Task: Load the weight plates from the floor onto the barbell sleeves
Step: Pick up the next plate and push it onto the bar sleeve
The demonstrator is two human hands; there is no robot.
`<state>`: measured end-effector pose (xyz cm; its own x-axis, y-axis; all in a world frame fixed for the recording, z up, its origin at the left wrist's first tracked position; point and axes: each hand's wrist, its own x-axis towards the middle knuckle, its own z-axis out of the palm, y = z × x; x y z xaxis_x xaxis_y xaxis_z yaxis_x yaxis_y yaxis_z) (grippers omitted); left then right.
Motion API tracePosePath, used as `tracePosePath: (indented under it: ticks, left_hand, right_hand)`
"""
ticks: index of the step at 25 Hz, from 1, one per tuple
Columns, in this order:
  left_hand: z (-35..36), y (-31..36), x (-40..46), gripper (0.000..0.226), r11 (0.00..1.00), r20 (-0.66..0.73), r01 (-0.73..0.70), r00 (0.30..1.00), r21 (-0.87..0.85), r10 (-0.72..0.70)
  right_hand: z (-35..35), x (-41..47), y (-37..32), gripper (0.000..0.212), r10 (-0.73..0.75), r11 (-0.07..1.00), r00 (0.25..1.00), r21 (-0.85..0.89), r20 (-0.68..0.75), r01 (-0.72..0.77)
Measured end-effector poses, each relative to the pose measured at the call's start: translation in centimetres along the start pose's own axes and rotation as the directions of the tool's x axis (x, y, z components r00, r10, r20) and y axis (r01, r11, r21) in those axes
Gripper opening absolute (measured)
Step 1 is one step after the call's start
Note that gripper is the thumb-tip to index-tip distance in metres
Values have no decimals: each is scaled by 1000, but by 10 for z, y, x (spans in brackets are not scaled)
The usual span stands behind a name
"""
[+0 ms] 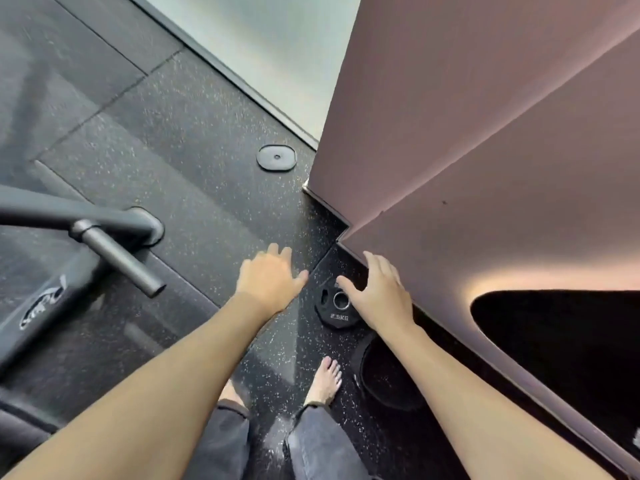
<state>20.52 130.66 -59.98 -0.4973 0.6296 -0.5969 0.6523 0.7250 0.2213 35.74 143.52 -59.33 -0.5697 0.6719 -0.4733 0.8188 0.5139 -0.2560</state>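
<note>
We reach both arms down toward a small black weight plate point(335, 311) marked 2.5KG, which lies flat on the speckled floor point(194, 188) just beside the base of the pink wall point(485, 150). Our right hand point(379, 292) hovers over its right side, fingers point(375, 263) spread wide and holding nothing. Our left hand point(268, 282) is just left of it, fingers loosely open and empty. A larger dark plate point(388, 375) lies nearer our bare foot point(325, 379). The bare barbell sleeve point(121, 259) juts out at the floor's left.
</note>
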Motion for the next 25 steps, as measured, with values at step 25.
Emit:
tracePosePath:
  ticks: [25]
  left_hand:
    - [445,71,292,91,982,-56,170,983,-83,-175]
  right_hand:
    - [406,233,234,94,436,899,899,-61,43,-434]
